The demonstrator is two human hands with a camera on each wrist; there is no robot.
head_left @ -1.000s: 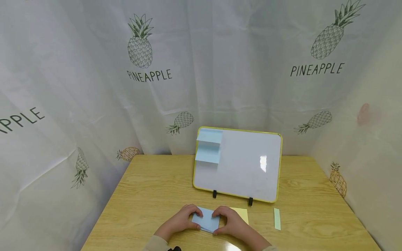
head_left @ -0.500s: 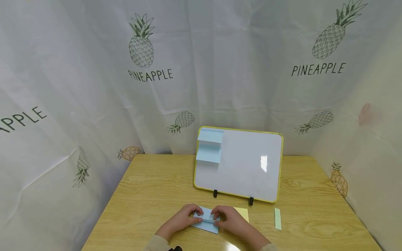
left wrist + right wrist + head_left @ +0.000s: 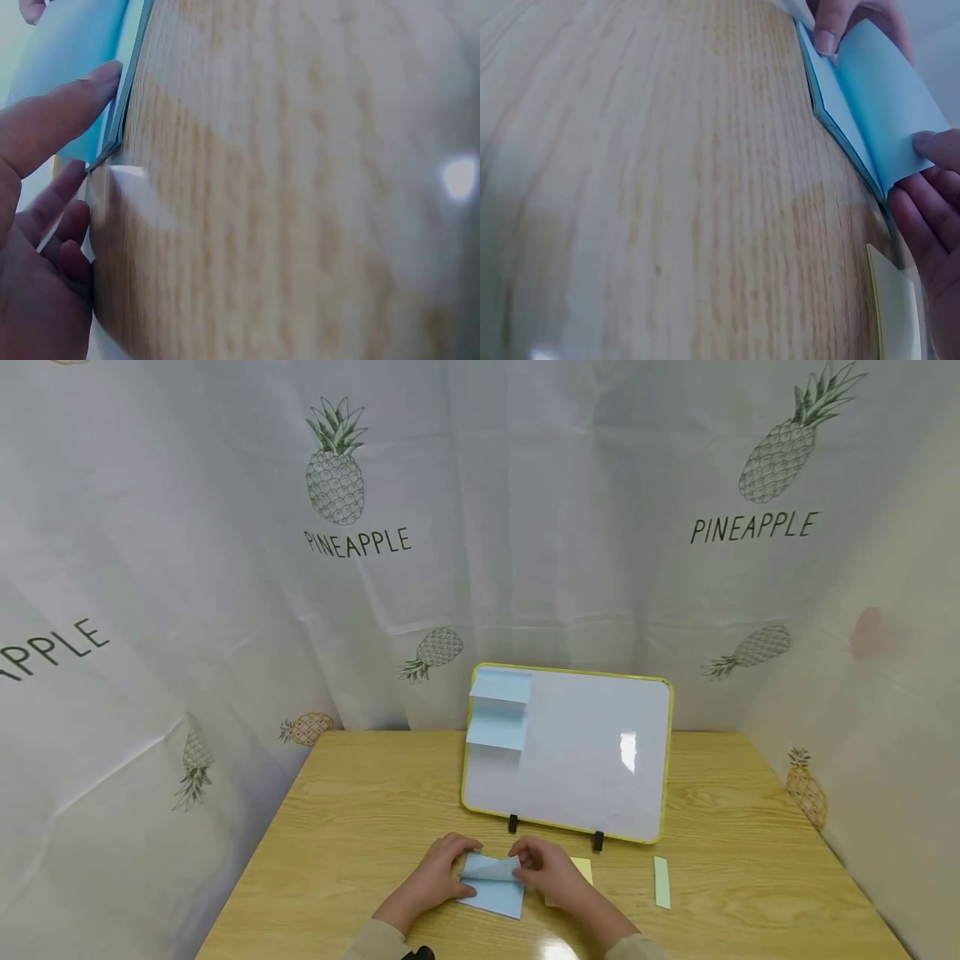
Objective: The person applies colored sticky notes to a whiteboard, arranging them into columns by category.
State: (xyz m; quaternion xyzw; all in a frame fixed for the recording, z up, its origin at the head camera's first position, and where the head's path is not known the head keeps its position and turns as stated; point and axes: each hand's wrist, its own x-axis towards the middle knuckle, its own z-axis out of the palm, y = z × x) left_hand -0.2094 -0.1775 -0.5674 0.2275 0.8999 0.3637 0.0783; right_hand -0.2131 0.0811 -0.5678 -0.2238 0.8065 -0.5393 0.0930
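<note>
A pad of light blue sticky notes lies on the table between both hands. Its top sheet is peeled up from the near side and curls away toward the far edge. My left hand holds the pad's left side, thumb pressing on top and the index finger at the far corner. With thumb and fingertips, my right hand pinches the right end of the raised sheet. The sheet's far edge is still against the pad.
Behind the pad a yellow-framed whiteboard stands on black feet, two blue notes stuck at its upper left. A yellow note pad sits partly under the right hand. A pale green strip lies farther right on the wooden table.
The pad's top sheet has been raised from its near edge and turned back toward the far side. The right hand has kept its pinch on it; the left fingers have shifted slightly outward.
</note>
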